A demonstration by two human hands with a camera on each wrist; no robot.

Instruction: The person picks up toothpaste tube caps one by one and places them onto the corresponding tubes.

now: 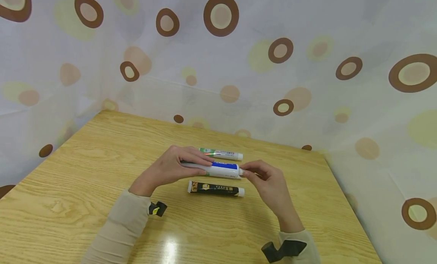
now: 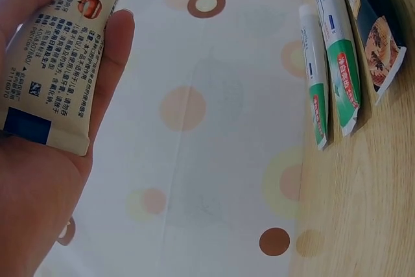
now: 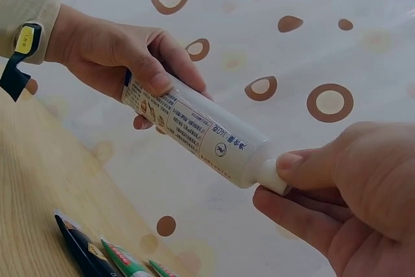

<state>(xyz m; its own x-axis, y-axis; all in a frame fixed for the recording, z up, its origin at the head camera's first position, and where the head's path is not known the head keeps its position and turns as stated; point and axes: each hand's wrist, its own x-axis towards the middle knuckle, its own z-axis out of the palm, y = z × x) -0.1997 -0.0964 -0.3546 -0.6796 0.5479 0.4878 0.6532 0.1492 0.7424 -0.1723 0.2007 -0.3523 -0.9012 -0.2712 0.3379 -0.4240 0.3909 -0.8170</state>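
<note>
A white and blue toothpaste tube (image 1: 224, 170) is held up off the table, lying roughly level in the head view. My left hand (image 1: 169, 166) grips its flat end and body, thumb on one face and fingers on the other. At the other end, my right hand (image 1: 272, 185) pinches the white cap (image 3: 272, 176) between thumb and fingers. The cap sits at the tube's neck; whether it is loose I cannot tell. Small printing and a dark blue square cover the tube's back (image 2: 58, 76) in the left wrist view.
Three more toothpaste tubes lie side by side on the wooden table (image 1: 102, 150): a black one (image 1: 216, 189) nearest, a green and white one (image 2: 340, 56) mostly hidden in the head view, and a slimmer green and white one (image 1: 225, 154) farthest. Dotted sheeting (image 1: 205, 66) surrounds the table.
</note>
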